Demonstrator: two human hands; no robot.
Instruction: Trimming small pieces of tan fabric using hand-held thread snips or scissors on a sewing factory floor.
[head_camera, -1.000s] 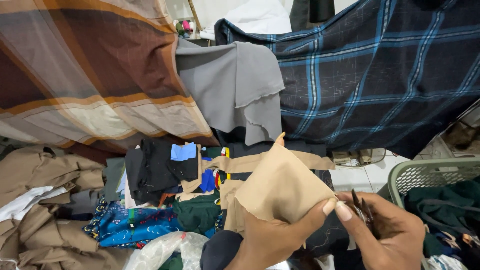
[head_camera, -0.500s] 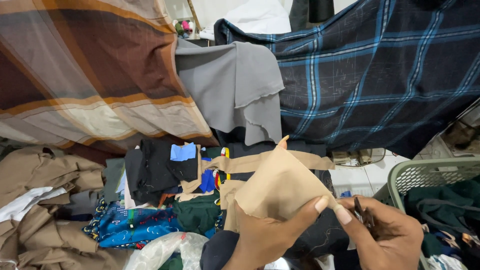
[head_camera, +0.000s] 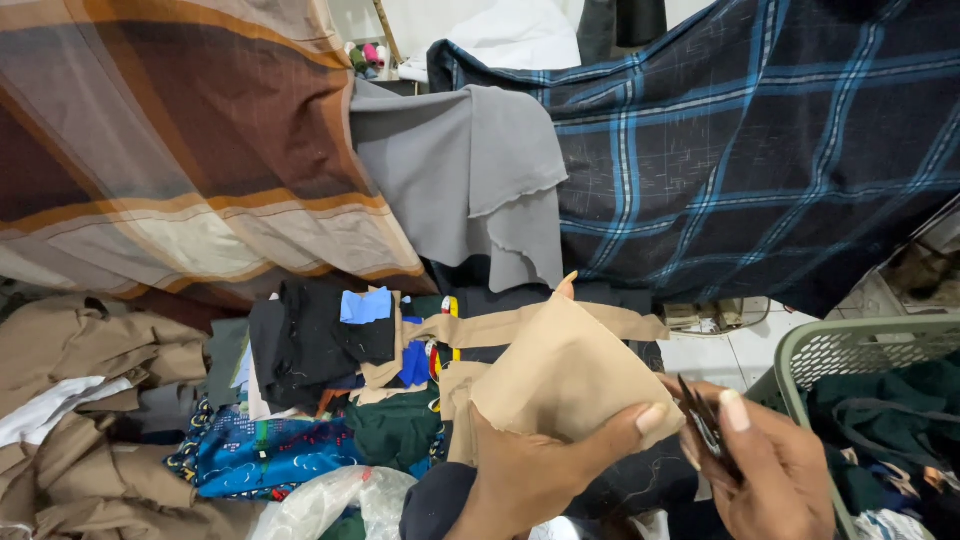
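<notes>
The left hand (head_camera: 530, 480) pinches a tan piece of cloth (head_camera: 565, 385) at its lower right corner, thumb on top. From that grip the piece fans up and to the left, its long axis running from the pinched corner toward a point near the grey fabric (head_camera: 470, 185) hanging above.

Just right of the pinch, the right hand (head_camera: 770, 470) is closed around small dark scissors (head_camera: 705, 430). Their tips point up and slightly left, almost touching the cloth's right edge. The right hand is thus the nearer one to that free edge, while the left holds the cloth taut in front of it.

Left of and below the left grip lies a heap of scraps (head_camera: 330, 400) in black, blue, green and tan, with a clear plastic bag (head_camera: 340, 500) at its foot.

Right of the right grip stands a pale green basket (head_camera: 850, 345) with a perforated rim. It holds dark green and other dark garments.
</notes>
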